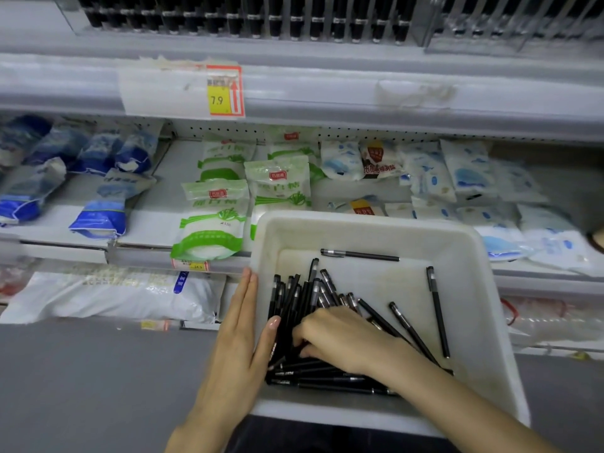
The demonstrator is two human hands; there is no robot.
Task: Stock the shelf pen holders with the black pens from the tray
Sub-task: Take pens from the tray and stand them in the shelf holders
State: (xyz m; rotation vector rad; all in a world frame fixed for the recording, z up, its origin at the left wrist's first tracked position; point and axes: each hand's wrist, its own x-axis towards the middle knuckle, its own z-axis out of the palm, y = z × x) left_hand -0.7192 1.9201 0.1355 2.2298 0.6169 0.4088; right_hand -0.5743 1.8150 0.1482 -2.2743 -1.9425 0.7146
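Observation:
A white plastic tray [359, 221] sits in front of me below the shelves. Inside lies a heap of black pens [292, 297], with three loose ones apart, such as a single pen [359, 255] near the far wall. My left hand [238, 338] holds the tray's left wall, its straight fingers outside and its thumb over the rim. My right hand [340, 338] reaches into the heap, its fingers curled round several pens. On the top shelf, clear pen holders [248, 21] show a row of black pens; the holders further right [506, 24] look mostly see-through.
A yellow price tag [225, 91] marks the upper shelf edge. The shelf below holds green-and-white bags [277, 184], blue bags [101, 217] and pale blue packets [467, 171]. A large white sack [124, 295] lies on the lowest level above grey floor [98, 380].

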